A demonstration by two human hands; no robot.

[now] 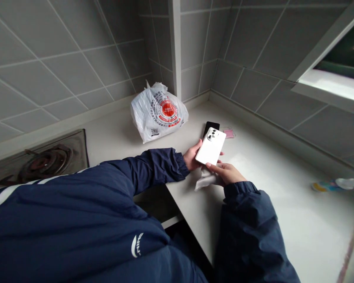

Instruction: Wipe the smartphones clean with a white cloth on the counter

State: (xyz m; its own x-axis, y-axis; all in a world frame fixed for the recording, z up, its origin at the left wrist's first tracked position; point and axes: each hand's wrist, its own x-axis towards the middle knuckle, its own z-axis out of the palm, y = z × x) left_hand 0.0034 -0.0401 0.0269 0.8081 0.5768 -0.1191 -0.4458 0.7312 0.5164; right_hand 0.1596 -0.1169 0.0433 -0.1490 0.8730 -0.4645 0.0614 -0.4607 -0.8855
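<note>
A white smartphone is held above the counter, its back with the round camera block facing up. My left hand grips it along the left edge, fingers reaching underneath. At the lower edge, the thumb of my right hand presses on the phone. A crumpled white tissue or cloth hangs beneath the phone, tucked in my right hand; those fingers are partly hidden. Just beyond the phone lies a flat black object, perhaps another phone, partly covered from view. Beside it sits a small pink item.
A white plastic bag with red print stands against the tiled wall. To the left is a gas stove. A spray bottle lies at the right on the white counter. An open dark gap shows below the counter's front edge.
</note>
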